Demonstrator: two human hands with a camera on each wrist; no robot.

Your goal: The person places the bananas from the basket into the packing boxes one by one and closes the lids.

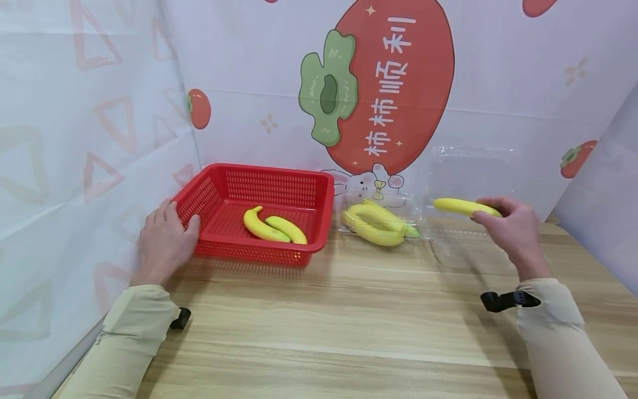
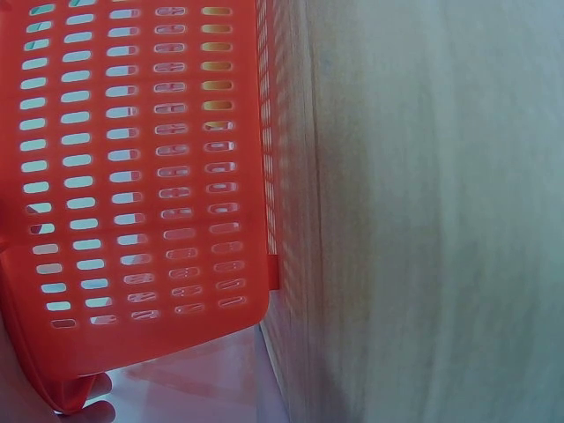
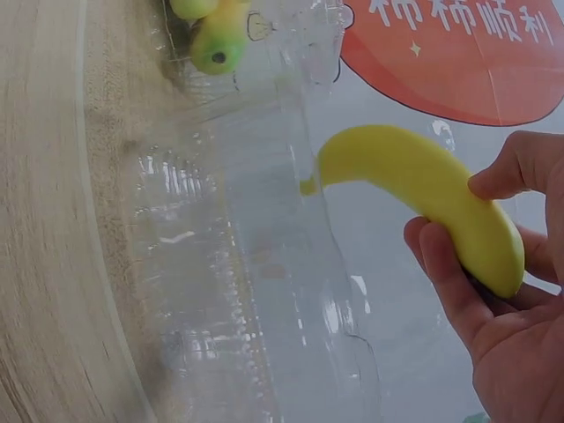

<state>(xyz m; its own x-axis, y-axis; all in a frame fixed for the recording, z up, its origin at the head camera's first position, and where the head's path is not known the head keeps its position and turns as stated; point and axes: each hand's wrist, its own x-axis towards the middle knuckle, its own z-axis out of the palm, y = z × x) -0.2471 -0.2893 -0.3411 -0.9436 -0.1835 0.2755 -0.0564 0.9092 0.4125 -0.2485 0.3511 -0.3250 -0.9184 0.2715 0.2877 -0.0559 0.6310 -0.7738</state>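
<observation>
My right hand (image 1: 515, 230) grips a yellow banana (image 3: 414, 181) by one end, thumb on one side and fingers on the other. It holds the banana above a clear plastic clamshell box (image 3: 256, 264) whose lid stands raised. At the left, my left hand (image 1: 166, 238) rests on the left rim of a red slotted basket (image 1: 264, 252); in the left wrist view its fingertips (image 2: 97, 412) show at the rim's corner. Two bananas (image 1: 269, 227) lie inside the basket. Between basket and open box, a second clear box (image 1: 416, 210) contains several bananas (image 1: 376, 221).
Everything stands on a wood-grain table (image 1: 339, 327). A printed backdrop (image 1: 249, 66) with a large red persimmon rises behind the boxes. A white patterned sheet (image 1: 65, 183) borders the left side, close to my left hand.
</observation>
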